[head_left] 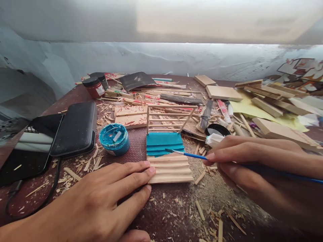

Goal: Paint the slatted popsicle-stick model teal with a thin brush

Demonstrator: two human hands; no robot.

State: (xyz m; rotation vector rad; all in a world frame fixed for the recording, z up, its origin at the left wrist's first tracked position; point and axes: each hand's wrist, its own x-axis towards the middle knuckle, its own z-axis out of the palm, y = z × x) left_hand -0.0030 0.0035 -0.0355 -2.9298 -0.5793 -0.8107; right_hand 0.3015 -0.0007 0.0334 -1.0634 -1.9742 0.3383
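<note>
A small ridged wooden piece (171, 169) lies on the table, its far part coated in turquoise paint and its near part bare wood. At its far end rises a frame of thin sticks (166, 120). My left hand (101, 198) is spread flat, fingertips touching the piece's left edge. Between the fingers of my right hand (249, 161) is a blue paintbrush (193, 155), whose tip meets the border of paint and bare wood. Left of the piece stands an open jar of turquoise paint (114, 138); a small white slip shows in it.
A black rectangular device (74, 127) with a cable lies at left. Dark-lidded jars (93, 87), sticks and sandpaper (137, 80) fill the back. Wooden blocks (223, 93) and a yellow sheet (241, 104) are at right. Wood shavings litter the table (166, 215).
</note>
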